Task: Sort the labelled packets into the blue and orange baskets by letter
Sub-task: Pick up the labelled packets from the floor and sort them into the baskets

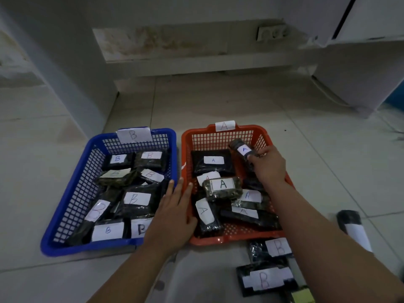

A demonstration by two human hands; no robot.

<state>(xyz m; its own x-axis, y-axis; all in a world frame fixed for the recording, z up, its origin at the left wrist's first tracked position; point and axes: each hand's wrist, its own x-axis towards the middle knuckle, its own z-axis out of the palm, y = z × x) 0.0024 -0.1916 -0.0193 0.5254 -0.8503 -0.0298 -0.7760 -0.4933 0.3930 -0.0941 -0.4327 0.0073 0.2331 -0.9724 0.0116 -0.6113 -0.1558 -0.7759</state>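
Right hand [267, 166] grips a rolled A packet [243, 152] over the far right corner of the orange A basket [227, 238]. Left hand [172, 212] lies flat, fingers straight, across the adjoining rims of the orange and blue B basket [87, 248]. Suggest lowering the packet into the bare corner under the fingers, label up, then letting go. Two B packets [265, 278] wait near the right forearm.

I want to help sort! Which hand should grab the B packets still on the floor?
The left hand, probably. It lies open and free on the basket rims, while the right hand holds an A packet. However, the B packets lie nearer the right arm.
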